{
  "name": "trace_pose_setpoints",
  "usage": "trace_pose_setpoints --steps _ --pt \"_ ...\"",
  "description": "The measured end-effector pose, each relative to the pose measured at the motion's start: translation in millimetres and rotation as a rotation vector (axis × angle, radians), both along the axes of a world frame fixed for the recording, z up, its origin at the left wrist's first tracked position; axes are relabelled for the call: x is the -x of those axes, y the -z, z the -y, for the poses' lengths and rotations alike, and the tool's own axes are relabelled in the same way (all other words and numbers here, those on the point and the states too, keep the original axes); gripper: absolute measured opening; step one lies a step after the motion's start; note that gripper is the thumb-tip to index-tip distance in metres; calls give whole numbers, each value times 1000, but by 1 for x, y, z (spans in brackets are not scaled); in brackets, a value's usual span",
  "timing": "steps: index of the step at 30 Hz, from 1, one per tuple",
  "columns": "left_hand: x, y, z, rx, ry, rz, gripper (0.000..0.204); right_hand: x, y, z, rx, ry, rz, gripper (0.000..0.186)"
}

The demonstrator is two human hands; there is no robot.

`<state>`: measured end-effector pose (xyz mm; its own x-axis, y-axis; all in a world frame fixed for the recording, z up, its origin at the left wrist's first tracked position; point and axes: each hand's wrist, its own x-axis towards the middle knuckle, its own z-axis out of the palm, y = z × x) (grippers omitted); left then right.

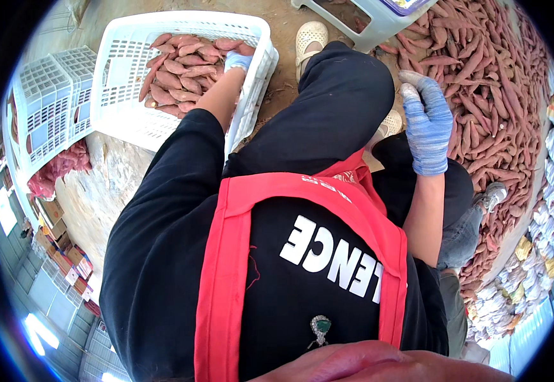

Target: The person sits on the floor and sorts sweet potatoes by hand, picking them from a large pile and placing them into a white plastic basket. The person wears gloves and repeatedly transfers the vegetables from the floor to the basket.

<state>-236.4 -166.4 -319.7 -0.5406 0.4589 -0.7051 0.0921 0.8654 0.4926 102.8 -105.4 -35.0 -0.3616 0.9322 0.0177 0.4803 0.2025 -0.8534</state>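
Note:
My left hand (237, 60), in a pale blue glove, reaches into the right side of a white plastic basket (124, 35) holding many sweet potatoes (184, 73); its fingers are mostly hidden. My right hand (428, 124), in a blue knit glove with whitish fingertips, hovers above my right knee beside a large heap of sweet potatoes (484, 95). Its fingers are apart and slightly bent, with nothing seen in them.
More white baskets (54, 83) stand at the left, by red mesh sacks (60, 169) and cardboard boxes (67, 248). A grey plastic stool (372, 25) is at the top. Another person's leg (461, 235) shows at right, near piled sacks (547, 216).

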Motion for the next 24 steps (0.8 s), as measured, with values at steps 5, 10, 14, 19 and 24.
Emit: trace_pose_setpoints --steps 5,10,14,19,24 --pt "-5 0 -11 -155 -339 403 36 -1 7 6 -15 -14 -9 14" --pt "-8 8 -14 -315 -477 622 33 -2 11 1 -181 -77 14 14" --pt "11 4 5 -544 -595 869 30 -3 11 -4 -319 -87 74 16" --pt "66 -67 24 -929 -693 506 18 -13 3 -3 -373 21 -47 14" --pt "-28 -256 -11 -1294 -513 274 33 -30 -22 14 -448 -1 34 16"
